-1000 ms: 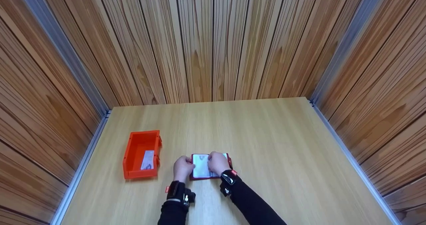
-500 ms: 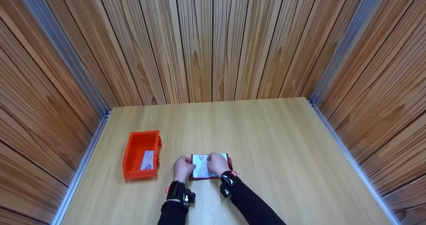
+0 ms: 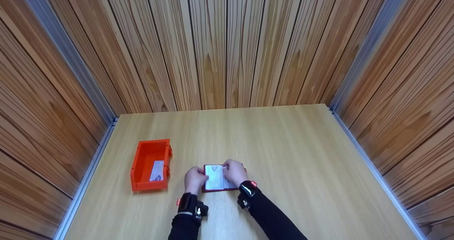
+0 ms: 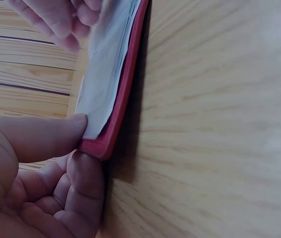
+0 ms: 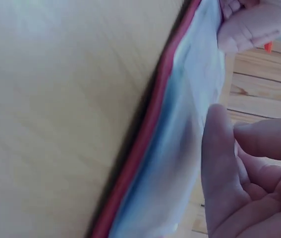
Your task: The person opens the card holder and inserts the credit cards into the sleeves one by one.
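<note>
A red card holder with clear plastic sleeves (image 3: 215, 183) lies spread on the table, its fold near the middle. My left hand (image 3: 194, 180) pinches its left edge. The left wrist view shows the thumb on top of the plastic sleeve (image 4: 103, 69) and the curled fingers under the red cover (image 4: 123, 99). My right hand (image 3: 235, 172) is over the right half and hides much of it. In the right wrist view its thumb and forefinger (image 5: 266, 139) are bent beside the sleeves, with a small gap between their tips and nothing seen in it.
An orange bin (image 3: 149, 187) stands to the left on the wooden table (image 3: 283, 144). Inside it lies a pale card (image 3: 157, 170) with a faint picture. Wood-panelled walls (image 3: 212, 48) with metal rails enclose the table at the back and sides.
My right hand has shifted slightly to the right and away from me, uncovering more of the holder's middle and covering its right edge. My left hand has stayed in place on the left edge.
</note>
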Action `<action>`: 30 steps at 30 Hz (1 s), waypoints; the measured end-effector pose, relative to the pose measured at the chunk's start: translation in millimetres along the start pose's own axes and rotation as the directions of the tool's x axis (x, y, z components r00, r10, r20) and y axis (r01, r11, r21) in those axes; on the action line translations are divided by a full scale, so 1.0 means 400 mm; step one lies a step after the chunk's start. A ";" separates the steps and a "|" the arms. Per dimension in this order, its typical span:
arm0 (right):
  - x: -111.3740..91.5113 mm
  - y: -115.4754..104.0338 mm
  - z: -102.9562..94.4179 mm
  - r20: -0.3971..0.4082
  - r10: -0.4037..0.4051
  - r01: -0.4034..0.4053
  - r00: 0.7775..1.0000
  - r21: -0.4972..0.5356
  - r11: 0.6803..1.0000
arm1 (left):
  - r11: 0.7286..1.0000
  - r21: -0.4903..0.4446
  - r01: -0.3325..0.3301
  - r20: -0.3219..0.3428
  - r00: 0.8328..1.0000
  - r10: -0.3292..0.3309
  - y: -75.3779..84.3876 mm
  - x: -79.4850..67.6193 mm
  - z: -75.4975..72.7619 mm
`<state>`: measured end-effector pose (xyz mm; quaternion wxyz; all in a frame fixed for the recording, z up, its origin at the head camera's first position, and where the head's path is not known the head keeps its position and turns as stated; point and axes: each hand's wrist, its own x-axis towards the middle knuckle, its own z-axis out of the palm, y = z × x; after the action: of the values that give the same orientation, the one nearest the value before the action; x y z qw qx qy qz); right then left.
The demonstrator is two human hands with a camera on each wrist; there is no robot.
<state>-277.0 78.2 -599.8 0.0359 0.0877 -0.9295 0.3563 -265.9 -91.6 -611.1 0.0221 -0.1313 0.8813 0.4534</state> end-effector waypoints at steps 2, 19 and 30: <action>0.007 0.007 -0.010 -0.033 -0.022 0.022 0.999 -0.017 1.000 | 1.000 0.002 0.008 0.003 1.000 -0.008 0.000 -0.001 -0.001; 0.021 0.072 -0.051 -0.131 -0.070 0.047 0.989 -0.171 0.984 | 0.999 0.014 -0.041 -0.018 0.999 0.041 -0.006 0.000 0.000; 0.018 0.088 -0.053 -0.093 -0.106 0.084 0.990 -0.223 0.971 | 0.999 -0.013 -0.039 -0.019 0.999 0.038 -0.005 -0.002 0.000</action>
<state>-290.8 116.9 -606.2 0.1108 0.1090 -0.9547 0.2538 -264.7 -92.6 -612.8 0.0043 -0.1187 0.8809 0.4582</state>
